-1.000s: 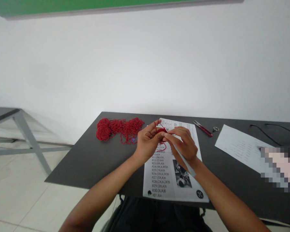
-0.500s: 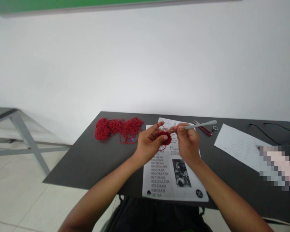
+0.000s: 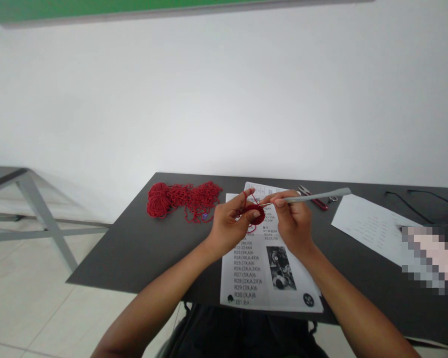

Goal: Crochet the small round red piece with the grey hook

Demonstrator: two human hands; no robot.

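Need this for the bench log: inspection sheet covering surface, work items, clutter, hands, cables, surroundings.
Surface: matte dark-grey tabletop.
Work items: round dark-red yarn piece; slim grey-handled metal hook; crinkled red yarn heap; printed white paper pattern.
Clutter: red-handled metal snips; white paper sheet with faint writing; pixelated patch at right, unreadable.
Hands: left hand pinches the piece, strand over a finger; right hand grips the hook, tip at the piece's upper edge.
Cables: nothing seen.
Surroundings: white wall; grey metal-legged table at left.
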